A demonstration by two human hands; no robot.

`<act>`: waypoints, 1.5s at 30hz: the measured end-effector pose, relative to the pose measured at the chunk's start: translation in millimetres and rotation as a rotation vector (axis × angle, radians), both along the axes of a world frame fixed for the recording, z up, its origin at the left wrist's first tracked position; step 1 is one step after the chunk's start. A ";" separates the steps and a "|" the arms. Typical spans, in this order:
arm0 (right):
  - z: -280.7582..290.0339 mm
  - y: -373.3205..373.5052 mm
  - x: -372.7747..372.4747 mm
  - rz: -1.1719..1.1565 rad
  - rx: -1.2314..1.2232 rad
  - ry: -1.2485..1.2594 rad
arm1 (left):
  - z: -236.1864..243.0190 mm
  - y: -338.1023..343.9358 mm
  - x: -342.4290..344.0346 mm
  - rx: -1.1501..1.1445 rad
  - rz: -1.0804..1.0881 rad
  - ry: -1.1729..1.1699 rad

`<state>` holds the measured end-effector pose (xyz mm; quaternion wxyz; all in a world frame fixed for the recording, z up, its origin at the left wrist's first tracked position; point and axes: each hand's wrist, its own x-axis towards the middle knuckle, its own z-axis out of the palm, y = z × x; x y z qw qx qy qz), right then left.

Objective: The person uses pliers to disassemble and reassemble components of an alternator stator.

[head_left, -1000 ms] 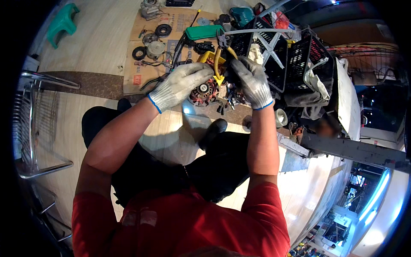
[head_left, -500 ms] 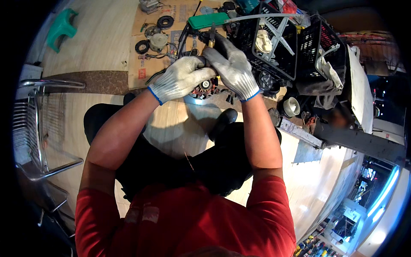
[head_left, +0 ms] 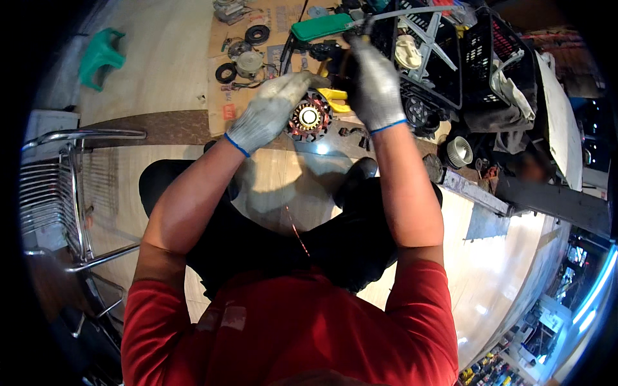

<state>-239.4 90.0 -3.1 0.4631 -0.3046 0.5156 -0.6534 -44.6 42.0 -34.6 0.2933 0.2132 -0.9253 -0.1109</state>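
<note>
Gloved left hand (head_left: 269, 110) curls around a round copper-wound motor stator (head_left: 309, 118), pic centre-top. Gloved right hand (head_left: 375, 87) at stator's 2 o'clock, fist closed on yellow-handled pliers (head_left: 335, 98). Black crates (head_left: 473, 55) at 3 o'clock.

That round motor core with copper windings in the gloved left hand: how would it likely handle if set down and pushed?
The motor core looks like metal plates wound with copper, so probably heavy for its size and stiff. Its round outline suggests it could roll on edge, yet sit steady flat. The left hand grips its rim; the thin windings may snag or scratch.
</note>
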 end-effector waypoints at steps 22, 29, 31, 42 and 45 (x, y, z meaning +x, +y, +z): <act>-42.1 71.8 36.8 0.678 0.038 0.228 | 42.1 -22.2 10.8 1.000 0.356 0.875; -32.1 68.0 41.3 0.705 0.145 0.147 | 41.1 -20.4 13.3 0.928 0.294 0.800; -18.1 68.7 40.4 0.719 -0.020 0.475 | 38.5 -20.9 14.4 0.900 0.292 0.772; 26.1 68.6 45.2 0.761 -0.183 0.977 | 9.4 -26.4 25.3 -0.053 0.357 0.311; 24.8 68.5 44.6 0.756 -0.184 1.107 | 3.5 -25.2 26.0 -0.099 0.409 0.258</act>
